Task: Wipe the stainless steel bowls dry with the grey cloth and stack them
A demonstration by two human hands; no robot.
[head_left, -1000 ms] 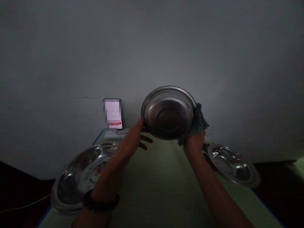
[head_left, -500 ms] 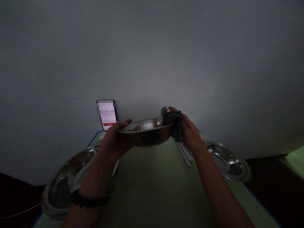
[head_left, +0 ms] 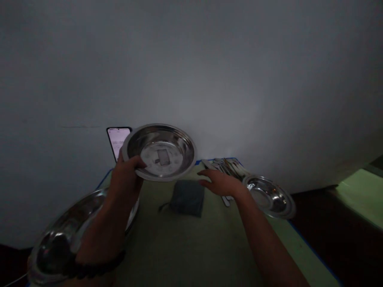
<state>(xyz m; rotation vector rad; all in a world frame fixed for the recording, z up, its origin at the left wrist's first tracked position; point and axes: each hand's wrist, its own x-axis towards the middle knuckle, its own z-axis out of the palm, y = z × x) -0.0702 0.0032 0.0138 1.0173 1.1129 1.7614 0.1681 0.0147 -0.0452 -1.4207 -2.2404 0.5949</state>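
My left hand (head_left: 127, 173) grips the near-left rim of a shiny steel bowl (head_left: 182, 153), thumb over the edge. The bowl is held up above the table and tilted so that its inside faces me. To its right, my right hand (head_left: 220, 181) is empty, fingers stretched out and apart. Just below and left of those fingers lies a dark grey cloth (head_left: 188, 198), roughly square, with a small tail at its left corner. Beyond the right hand is a pile of metal cutlery (head_left: 229, 166), partly hidden by that hand.
A large steel basin (head_left: 56, 233) stands at the left, partly behind my left forearm. Another steel bowl (head_left: 269, 197) sits at the table's right edge. A lit phone (head_left: 118, 139) leans on the wall (head_left: 191, 71) behind the green table (head_left: 179, 247) with blue edging.
My right hand has let go of the dark cloth, which now lies on the table. The left hand has tipped the bowl towards me and raised it slightly. The view has shifted right.
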